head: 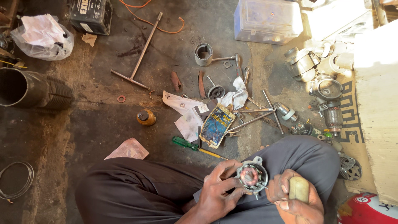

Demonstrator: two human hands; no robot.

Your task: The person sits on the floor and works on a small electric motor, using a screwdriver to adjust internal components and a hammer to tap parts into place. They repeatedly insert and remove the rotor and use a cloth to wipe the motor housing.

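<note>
My left hand (219, 188) grips a round grey metal motor housing (253, 176) with copper windings showing inside, held over my lap. My right hand (295, 201) is closed around the pale wooden handle (299, 188) of a tool, right beside the housing; the tool's working end is hidden behind the hand. Both hands rest above my dark trousers (137, 191).
On the dirty floor lie a green-handled screwdriver (185, 143), a blue packet (216, 125), white rags (237, 96), wrenches, a long T-bar (143, 52), a metal ring (203, 54), a small amber jar (146, 117), motor parts (327, 89) at right, a clear plastic box (268, 20), a battery (90, 15).
</note>
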